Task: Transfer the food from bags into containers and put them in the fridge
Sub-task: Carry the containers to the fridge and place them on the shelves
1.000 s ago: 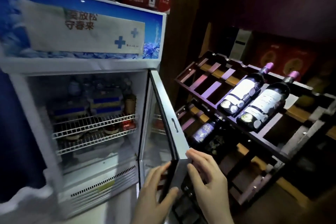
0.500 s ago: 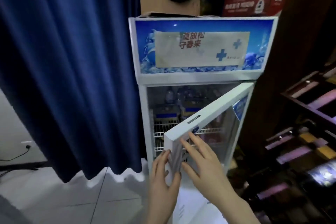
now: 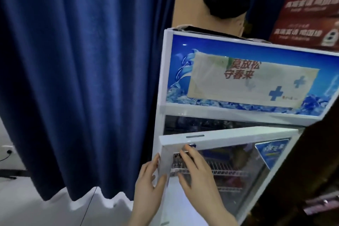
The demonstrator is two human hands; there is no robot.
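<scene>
Now the door (image 3: 227,136) is swung much nearer the fridge (image 3: 163,97) than a second ago, with only a narrow gap left at its free edge. Both hands are on that near-left corner: the left hand (image 3: 148,180) lies flat against the door's edge, fingers straight, and the right hand (image 3: 197,169) presses flat on the glass, holding nothing. No food containers are clearly visible; the shelves (image 3: 229,171) behind the glass are blurred. Closing looks like the final step.
</scene>
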